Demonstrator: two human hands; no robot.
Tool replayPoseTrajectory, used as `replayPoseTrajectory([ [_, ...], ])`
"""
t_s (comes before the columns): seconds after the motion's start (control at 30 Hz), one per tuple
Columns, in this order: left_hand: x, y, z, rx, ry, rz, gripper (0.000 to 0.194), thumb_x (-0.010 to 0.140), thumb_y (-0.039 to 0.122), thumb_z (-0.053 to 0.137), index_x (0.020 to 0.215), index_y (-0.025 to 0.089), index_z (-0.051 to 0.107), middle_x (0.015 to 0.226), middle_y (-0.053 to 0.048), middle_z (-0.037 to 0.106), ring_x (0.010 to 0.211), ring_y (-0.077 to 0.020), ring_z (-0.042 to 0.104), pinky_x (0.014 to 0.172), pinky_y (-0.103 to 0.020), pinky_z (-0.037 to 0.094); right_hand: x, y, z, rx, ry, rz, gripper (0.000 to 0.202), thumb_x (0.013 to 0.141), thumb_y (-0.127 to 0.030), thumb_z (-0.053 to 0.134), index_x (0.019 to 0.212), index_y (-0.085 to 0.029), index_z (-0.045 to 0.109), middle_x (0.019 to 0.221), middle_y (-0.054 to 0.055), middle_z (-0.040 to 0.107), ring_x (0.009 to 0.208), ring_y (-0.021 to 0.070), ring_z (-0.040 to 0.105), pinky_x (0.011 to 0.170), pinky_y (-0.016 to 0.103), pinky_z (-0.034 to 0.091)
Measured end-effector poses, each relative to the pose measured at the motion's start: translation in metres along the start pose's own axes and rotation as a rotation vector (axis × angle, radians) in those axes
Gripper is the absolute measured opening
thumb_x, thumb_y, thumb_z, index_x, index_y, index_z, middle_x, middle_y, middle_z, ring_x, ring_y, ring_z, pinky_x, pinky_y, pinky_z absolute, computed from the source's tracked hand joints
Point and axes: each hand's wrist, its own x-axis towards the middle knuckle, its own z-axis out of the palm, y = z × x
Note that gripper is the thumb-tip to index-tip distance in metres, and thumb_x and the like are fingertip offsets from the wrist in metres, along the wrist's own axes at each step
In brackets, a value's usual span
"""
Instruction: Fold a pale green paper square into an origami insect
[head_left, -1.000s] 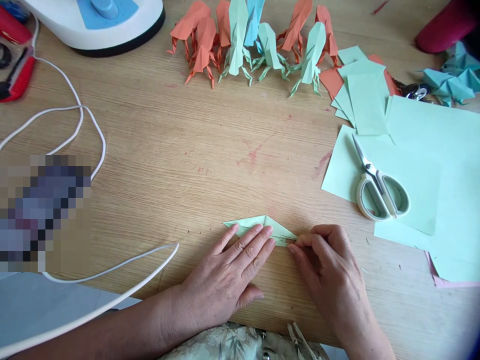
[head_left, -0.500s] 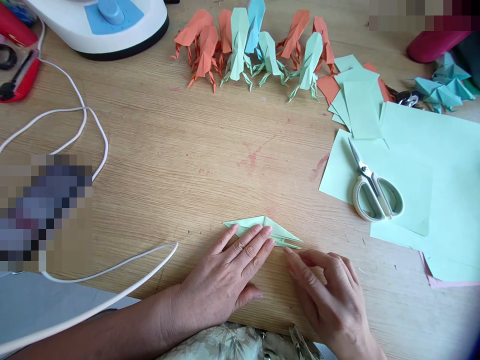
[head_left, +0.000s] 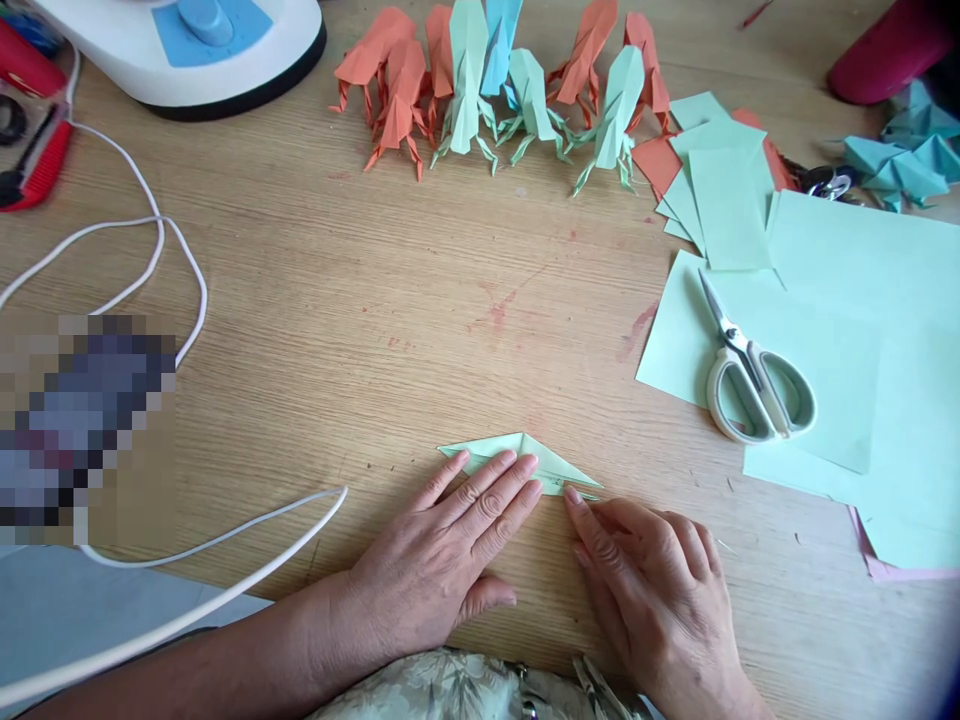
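A pale green folded paper (head_left: 556, 464), long and pointed at both ends, lies on the table before me. My left hand (head_left: 450, 535) rests flat across its left and middle part, fingers stretched out, hiding much of the lower layers. The fingers of my right hand (head_left: 656, 580) are curled in, and one fingertip presses on the paper's lower right edge, beside narrow folded strips. Whether another finger grips it from below cannot be seen.
White-handled scissors (head_left: 759, 385) lie on green paper sheets (head_left: 907, 400) at the right. Several origami figures (head_left: 466, 90) in orange, green and blue stand at the back, near small cut sheets (head_left: 729, 205). A white cable (head_left: 196, 285) loops at the left, near a white-and-blue appliance (head_left: 240, 90).
My right fingertip has moved up and slightly left, from just below the paper onto its edge. My left hand stays flat on the paper. The whole view has shifted a little.
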Motion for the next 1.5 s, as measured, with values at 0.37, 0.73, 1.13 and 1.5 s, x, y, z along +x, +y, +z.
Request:
replayPoseTrajectory([
  [0.37,0.0,0.0,0.001,0.006,0.024,-0.006,0.08,0.097,0.062,0.038,0.156,0.01,0.023,0.165,-0.011,0.017,0.153,-0.0265,0.007,0.121,-0.045,0.009,-0.01,0.004,-0.004,-0.064,0.016,0.052,0.052,0.095,-0.018,0.058,0.146,-0.021,0.049,0.108,0.012,0.062,0.088,0.0253,0.054,0.076,0.042,0.043],
  [0.73,0.004,0.011,0.005,0.054,0.113,-0.071,0.06,0.101,0.044,0.041,0.152,0.012,0.034,0.163,-0.01,0.024,0.151,-0.0277,0.018,0.119,-0.048,0.015,0.02,-0.012,-0.013,0.179,0.098,-0.04,0.056,0.093,-0.005,0.054,0.146,-0.016,0.044,0.114,0.013,0.061,0.094,0.022,0.059,0.08,0.037,0.049],
  [1.13,0.002,0.008,0.01,-0.012,0.136,-0.081,0.074,0.094,0.055,0.052,0.15,0.01,0.035,0.165,-0.011,0.016,0.152,-0.0314,0.012,0.119,-0.054,0.016,0.043,-0.016,0.009,0.356,0.027,0.072,0.022,0.099,-0.011,0.043,0.114,-0.022,0.055,0.12,0.009,0.062,0.107,0.0175,0.064,0.089,0.031,0.056],
  [1.5,0.002,0.007,0.006,-0.103,0.103,-0.069,0.066,0.092,0.05,0.058,0.141,0.009,0.043,0.164,-0.015,0.017,0.153,-0.0323,0.011,0.118,-0.057,0.02,0.032,-0.003,0.008,0.218,-0.06,-0.204,0.041,0.097,-0.006,0.044,0.137,-0.011,0.049,0.143,0.02,0.052,0.133,0.0246,0.051,0.105,0.041,0.052],
])
